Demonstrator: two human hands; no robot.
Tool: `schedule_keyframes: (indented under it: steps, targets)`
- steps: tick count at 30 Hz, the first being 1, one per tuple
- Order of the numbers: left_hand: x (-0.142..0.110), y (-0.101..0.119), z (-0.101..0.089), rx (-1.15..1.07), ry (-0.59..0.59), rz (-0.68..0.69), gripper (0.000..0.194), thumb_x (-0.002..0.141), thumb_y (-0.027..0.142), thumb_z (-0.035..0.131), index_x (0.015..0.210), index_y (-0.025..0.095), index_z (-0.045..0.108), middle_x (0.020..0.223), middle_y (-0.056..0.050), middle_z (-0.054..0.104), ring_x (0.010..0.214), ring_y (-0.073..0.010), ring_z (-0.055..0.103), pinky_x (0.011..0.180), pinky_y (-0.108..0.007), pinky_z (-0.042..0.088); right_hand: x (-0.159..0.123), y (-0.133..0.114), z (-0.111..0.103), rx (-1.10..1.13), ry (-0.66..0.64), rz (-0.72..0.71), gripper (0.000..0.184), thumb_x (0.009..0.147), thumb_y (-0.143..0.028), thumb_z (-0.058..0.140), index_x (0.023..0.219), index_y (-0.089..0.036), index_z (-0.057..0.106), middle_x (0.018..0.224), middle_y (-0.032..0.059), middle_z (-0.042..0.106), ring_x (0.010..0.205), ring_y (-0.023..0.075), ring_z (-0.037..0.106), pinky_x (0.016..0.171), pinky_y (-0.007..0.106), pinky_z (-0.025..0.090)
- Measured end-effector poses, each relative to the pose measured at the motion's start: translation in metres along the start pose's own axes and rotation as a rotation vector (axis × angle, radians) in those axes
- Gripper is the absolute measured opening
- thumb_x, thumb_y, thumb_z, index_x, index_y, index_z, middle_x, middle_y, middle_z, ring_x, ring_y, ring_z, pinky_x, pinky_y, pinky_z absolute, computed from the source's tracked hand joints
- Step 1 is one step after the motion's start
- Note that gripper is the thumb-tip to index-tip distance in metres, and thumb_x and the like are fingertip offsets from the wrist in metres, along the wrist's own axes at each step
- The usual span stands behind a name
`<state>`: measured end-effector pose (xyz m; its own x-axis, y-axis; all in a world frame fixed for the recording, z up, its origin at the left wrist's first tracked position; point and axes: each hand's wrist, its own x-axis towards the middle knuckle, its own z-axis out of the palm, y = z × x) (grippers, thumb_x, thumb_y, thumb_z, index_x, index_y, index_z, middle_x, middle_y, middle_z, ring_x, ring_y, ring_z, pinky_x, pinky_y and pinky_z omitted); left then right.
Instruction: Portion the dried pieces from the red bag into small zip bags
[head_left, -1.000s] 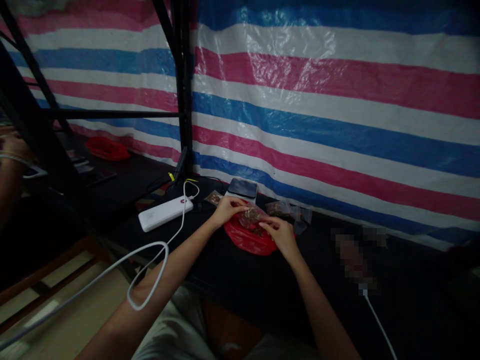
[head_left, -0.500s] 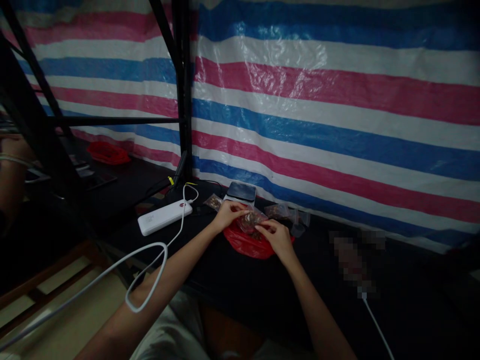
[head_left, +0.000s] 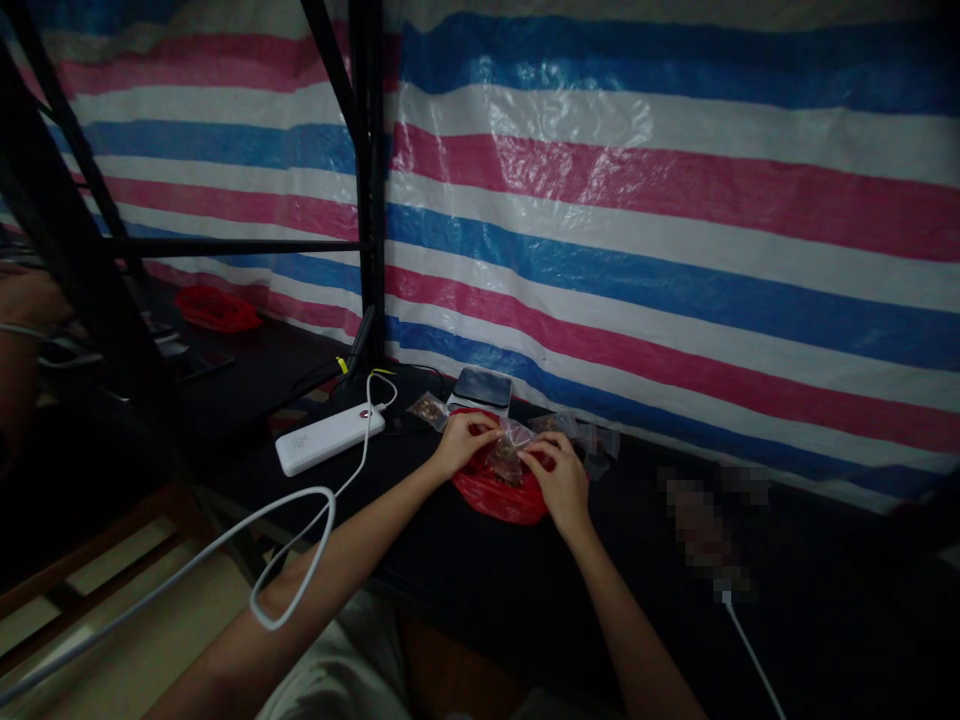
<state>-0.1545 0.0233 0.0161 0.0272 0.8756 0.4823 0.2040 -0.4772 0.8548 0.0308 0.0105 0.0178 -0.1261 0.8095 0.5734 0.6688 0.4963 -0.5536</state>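
Note:
Between my two hands is a small clear plastic bag [head_left: 508, 452] with little brownish pieces in it. My left hand [head_left: 465, 442] pinches its left edge between thumb and fingers. On the other side my right hand [head_left: 559, 478] pinches the right edge. Below the clear bag, a red plastic bag [head_left: 502, 503] lies spread on the black table, with more small brown pieces showing in it. Behind stands a small scale [head_left: 482, 388] with a dark top. Filled clear bags lie on both sides of it, one at the left [head_left: 430, 409] and others at the right [head_left: 555, 424].
A white power bank [head_left: 330, 438] with a white cable [head_left: 330, 510] lies left of my hands; the cable loops over my left forearm. A black metal frame [head_left: 369, 200] and striped sheeting [head_left: 637, 220] stand behind. At far left, another person's hand [head_left: 34, 297] shows near a red bag [head_left: 217, 307].
The clear bag now hangs more upright and flatter between my fingers. My right hand has turned slightly, its fingers more curled. The other person's hand at far left has shifted a little.

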Motion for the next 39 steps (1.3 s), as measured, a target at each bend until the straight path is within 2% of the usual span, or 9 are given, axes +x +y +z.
schedule_keyframes:
  steps: [10, 14, 18, 21, 24, 27, 31, 35, 39]
  targets:
    - [0.000, 0.002, -0.002, 0.038, 0.108, 0.053, 0.023, 0.072, 0.035, 0.062, 0.073, 0.013, 0.067, 0.078, -0.007, 0.068, 0.076, -0.0172, 0.061, 0.072, -0.027, 0.046, -0.002, 0.000, 0.001, -0.023, 0.035, -0.014, 0.021, 0.076, -0.040, 0.053, 0.074, -0.023, 0.064, 0.096, 0.0041, 0.056, 0.081, 0.0187, 0.057, 0.070, 0.030, 0.043]
    - [0.001, 0.005, -0.005, 0.007, 0.108, 0.054, 0.022, 0.071, 0.034, 0.063, 0.071, 0.012, 0.067, 0.076, -0.006, 0.067, 0.073, -0.0162, 0.060, 0.070, -0.026, 0.046, -0.002, -0.002, 0.001, 0.012, -0.018, -0.042, 0.018, 0.075, -0.040, 0.055, 0.074, -0.024, 0.064, 0.099, 0.0039, 0.055, 0.085, 0.0196, 0.057, 0.073, 0.031, 0.044]
    - [0.003, 0.007, -0.011, -0.073, 0.006, 0.019, 0.027, 0.069, 0.033, 0.065, 0.085, 0.011, 0.065, 0.077, -0.005, 0.065, 0.068, -0.0127, 0.058, 0.067, -0.024, 0.046, 0.001, -0.001, -0.002, 0.075, 0.051, -0.036, 0.018, 0.075, -0.039, 0.056, 0.071, -0.022, 0.062, 0.094, 0.0044, 0.055, 0.087, 0.0193, 0.056, 0.077, 0.031, 0.043]
    - [0.005, 0.004, -0.015, -0.109, -0.160, 0.006, 0.053, 0.063, 0.031, 0.070, 0.111, 0.014, 0.055, 0.085, -0.004, 0.064, 0.066, -0.0105, 0.057, 0.065, -0.023, 0.046, 0.004, 0.002, -0.004, 0.138, 0.099, -0.046, 0.020, 0.075, -0.039, 0.055, 0.070, -0.021, 0.061, 0.090, 0.0045, 0.056, 0.086, 0.0188, 0.056, 0.078, 0.031, 0.043]
    - [0.005, -0.002, -0.018, 0.000, -0.263, 0.018, 0.039, 0.063, 0.033, 0.071, 0.096, 0.012, 0.063, 0.079, -0.004, 0.065, 0.065, -0.0116, 0.057, 0.064, -0.023, 0.045, 0.005, 0.004, -0.004, 0.190, 0.124, -0.056, 0.022, 0.076, -0.040, 0.054, 0.070, -0.020, 0.060, 0.087, 0.0047, 0.056, 0.083, 0.0182, 0.056, 0.076, 0.030, 0.043]
    - [0.004, -0.006, -0.018, 0.108, -0.266, 0.029, 0.024, 0.067, 0.035, 0.067, 0.075, 0.012, 0.067, 0.070, -0.005, 0.066, 0.064, -0.0133, 0.058, 0.064, -0.024, 0.044, 0.004, 0.004, -0.002, 0.198, 0.076, -0.028, 0.023, 0.076, -0.042, 0.053, 0.075, -0.020, 0.059, 0.091, 0.0049, 0.058, 0.077, 0.0167, 0.058, 0.072, 0.029, 0.044]
    - [0.005, -0.007, -0.018, 0.121, -0.203, 0.021, 0.023, 0.068, 0.034, 0.067, 0.075, 0.012, 0.068, 0.073, -0.006, 0.068, 0.065, -0.0148, 0.060, 0.064, -0.024, 0.044, -0.001, 0.004, 0.001, 0.138, -0.044, 0.091, 0.035, 0.068, -0.044, 0.061, 0.095, -0.024, 0.060, 0.088, 0.0025, 0.066, 0.067, 0.0170, 0.062, 0.064, 0.029, 0.046]
    - [0.007, -0.009, -0.019, 0.134, -0.184, 0.004, 0.020, 0.070, 0.031, 0.065, 0.075, 0.012, 0.069, 0.074, -0.006, 0.069, 0.066, -0.0159, 0.061, 0.064, -0.024, 0.044, -0.003, 0.003, 0.001, 0.052, -0.157, 0.166, 0.022, 0.072, -0.043, 0.057, 0.079, -0.025, 0.068, 0.063, 0.0000, 0.068, 0.060, 0.0179, 0.064, 0.057, 0.026, 0.044]
    - [0.008, -0.010, -0.021, 0.193, -0.171, 0.010, 0.019, 0.071, 0.030, 0.063, 0.074, 0.013, 0.070, 0.072, -0.006, 0.069, 0.064, -0.0158, 0.061, 0.061, -0.023, 0.043, -0.002, 0.000, -0.003, -0.018, -0.142, 0.195, 0.022, 0.074, -0.043, 0.054, 0.078, -0.027, 0.069, 0.061, -0.0010, 0.068, 0.060, 0.0171, 0.064, 0.056, 0.024, 0.043]
